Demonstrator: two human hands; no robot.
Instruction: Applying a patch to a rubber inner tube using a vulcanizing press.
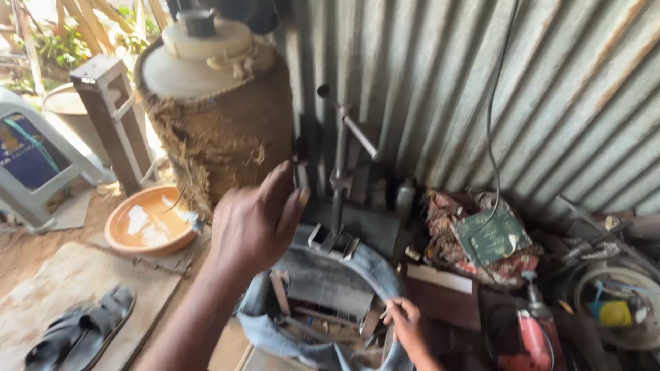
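Against a corrugated metal wall (pixel 550 89), the right hand (pixel 405 323) pinches the grey inner tube (pixel 371 264); above it, the left hand (pixel 254 220) reaches open-fingered for the press lever (pixel 340 158). Clamping seems underway.

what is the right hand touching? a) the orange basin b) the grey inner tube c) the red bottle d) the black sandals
b: the right hand grips the edge of the grey inner tube looped around the metal press, while the left hand is raised above it, away from the orange basin.
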